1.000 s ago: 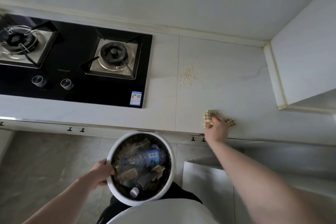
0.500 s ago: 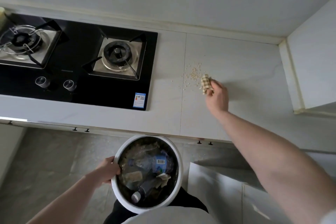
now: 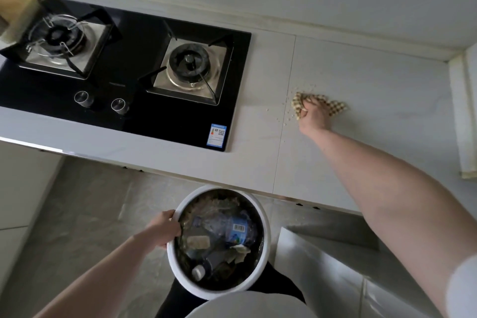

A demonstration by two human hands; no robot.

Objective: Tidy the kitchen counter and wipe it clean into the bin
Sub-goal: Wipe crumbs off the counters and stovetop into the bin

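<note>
The right hand [image 3: 313,117] presses a bunched checked cloth [image 3: 333,107] flat onto the pale counter [image 3: 258,157], fingers curled over its crumpled middle, just right of the seam between the two slabs; a scatter of small pale crumbs [image 3: 286,117] lies touching and just left of the cloth's edge, between it and the black gas hob [image 3: 144,100]; the left hand [image 3: 164,227] grips the rim of a round white bin [image 3: 265,230], thumb side over the lip, and holds it below the counter's front edge, well apart from the cloth; inside lie a plastic bottle [image 3: 232,230] and other scraps. The cloth looks soft and limp, so it probably needs a broad, pressed hold rather than a pinch, or it will ride over the crumbs; the crumbs seem light and loose and likely to skitter or drop off the edge if swept fast; the bin, part full, seems light enough for one hand, though a grip on one side of the rim may let it tilt; the sweep towards the bin is not yet done.
</note>
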